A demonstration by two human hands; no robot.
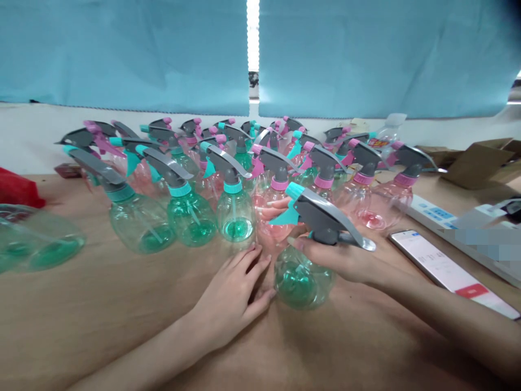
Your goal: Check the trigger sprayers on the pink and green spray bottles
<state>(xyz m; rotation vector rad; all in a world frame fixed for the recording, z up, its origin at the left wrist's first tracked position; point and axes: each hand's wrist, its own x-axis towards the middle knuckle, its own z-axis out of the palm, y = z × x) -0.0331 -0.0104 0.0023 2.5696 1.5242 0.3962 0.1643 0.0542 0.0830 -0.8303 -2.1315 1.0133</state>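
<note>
A green clear spray bottle [303,279] with a grey and turquoise trigger head stands at the front, tilted slightly. My right hand [325,252] is closed round its neck, just under the head; some fingers reach out past the trigger. My left hand [240,282] lies on the table to the left of this bottle, fingers stretched out and holding nothing. Right behind my left hand stands another green spray bottle [235,214]. A pink spray bottle [274,217] is partly hidden behind my right fingers.
Several rows of green and pink spray bottles [191,212] fill the table [134,315] towards the wall. At the right lie a phone [451,271], a white power strip [431,212] and cardboard boxes [480,163]. Red material [18,187] lies far left, behind green bottles [44,244].
</note>
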